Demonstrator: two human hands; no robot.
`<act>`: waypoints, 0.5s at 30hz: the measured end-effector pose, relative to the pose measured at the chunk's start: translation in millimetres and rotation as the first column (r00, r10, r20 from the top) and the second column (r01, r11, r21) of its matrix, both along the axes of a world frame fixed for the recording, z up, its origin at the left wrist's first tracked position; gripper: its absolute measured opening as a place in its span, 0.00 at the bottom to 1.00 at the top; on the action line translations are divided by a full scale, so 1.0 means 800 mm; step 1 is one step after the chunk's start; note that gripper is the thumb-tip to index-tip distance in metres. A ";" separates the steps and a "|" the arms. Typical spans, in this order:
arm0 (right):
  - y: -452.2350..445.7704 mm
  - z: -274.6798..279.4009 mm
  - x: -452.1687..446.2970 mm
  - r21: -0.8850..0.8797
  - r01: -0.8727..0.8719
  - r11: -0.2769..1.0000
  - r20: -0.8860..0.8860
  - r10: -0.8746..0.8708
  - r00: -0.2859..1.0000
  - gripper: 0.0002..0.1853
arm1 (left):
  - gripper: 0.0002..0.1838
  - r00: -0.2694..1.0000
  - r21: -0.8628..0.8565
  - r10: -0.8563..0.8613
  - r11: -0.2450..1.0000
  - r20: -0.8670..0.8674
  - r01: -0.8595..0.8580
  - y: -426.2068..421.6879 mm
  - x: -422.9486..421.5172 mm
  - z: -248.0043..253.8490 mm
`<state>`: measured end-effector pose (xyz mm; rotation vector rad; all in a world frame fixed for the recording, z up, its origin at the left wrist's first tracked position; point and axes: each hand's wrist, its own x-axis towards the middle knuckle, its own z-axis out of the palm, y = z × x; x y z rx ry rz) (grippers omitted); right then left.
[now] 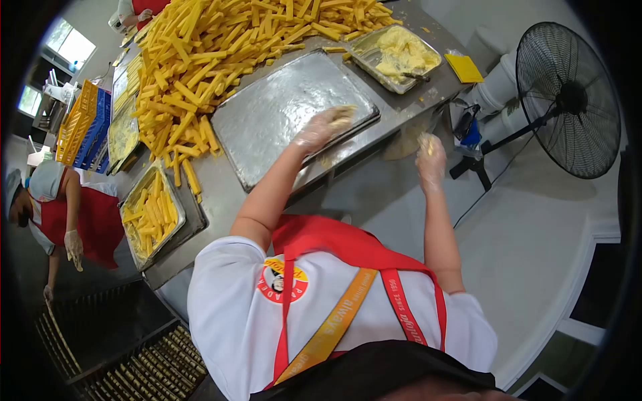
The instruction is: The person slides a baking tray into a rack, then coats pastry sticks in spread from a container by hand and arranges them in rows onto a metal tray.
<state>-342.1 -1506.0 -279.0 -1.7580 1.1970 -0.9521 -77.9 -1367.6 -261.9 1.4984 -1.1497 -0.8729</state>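
My left hand (326, 127), in a clear glove with yellow smears on the fingers, is stretched out flat over the near right part of a shiny, greased metal tray (281, 107). Nothing shows in its grip. Off the table's edge, to the right of the tray, my right hand (430, 157) is gloved too, its fingers curled together with yellowish residue on them; what they hold, if anything, is hidden. A pan of soft yellow spread (404, 53) with a dark-handled tool in it stands beyond the tray at the right.
Yellow sticks (194, 67) are heaped behind the tray. A smaller pan of sticks (152, 217) stands at the left. A co-worker (73, 207) stands beside dark racks (144, 367); another person's hand (145, 15) shows at the top. A fan (568, 100) and yellow cloth (464, 68) are right.
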 end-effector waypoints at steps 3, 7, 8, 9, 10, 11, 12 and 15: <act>-0.023 0.024 -0.057 -0.229 -0.132 0.964 -0.295 0.061 0.954 0.19 | 0.25 0.931 0.022 0.314 0.949 -0.184 -0.315 -0.022 0.058 -0.053; -0.073 0.038 -0.094 -0.215 -0.302 0.929 -0.461 0.176 0.870 0.24 | 0.25 0.868 -0.012 0.486 0.872 -0.104 -0.490 -0.066 0.133 -0.067; -0.080 0.046 -0.091 -0.136 -0.273 0.952 -0.461 0.183 0.868 0.25 | 0.25 0.833 -0.008 0.524 0.846 -0.180 -0.534 -0.086 0.158 -0.076; -0.092 0.053 -0.085 -0.113 -0.320 0.941 -0.458 0.237 0.857 0.26 | 0.25 0.848 -0.069 0.526 0.845 -0.063 -0.530 -0.106 0.178 -0.065; -0.106 0.060 -0.076 -0.092 -0.368 0.925 -0.456 0.289 0.842 0.26 | 0.25 0.843 -0.129 0.535 0.841 0.055 -0.525 -0.125 0.199 -0.054; -0.123 0.067 -0.065 -0.073 -0.413 0.908 -0.452 0.339 0.825 0.27 | 0.25 0.838 -0.223 0.512 0.853 0.189 -0.471 -0.150 0.224 -0.043; -0.141 0.073 -0.048 -0.143 -0.453 0.880 -0.473 0.341 0.812 0.29 | 0.26 0.750 -0.194 0.553 0.832 0.363 -0.519 -0.181 0.259 -0.045; -0.189 0.076 0.026 -0.301 -0.550 0.779 -0.577 0.311 0.755 0.32 | 0.26 0.578 -0.151 0.614 0.744 0.538 -0.650 -0.271 0.368 -0.074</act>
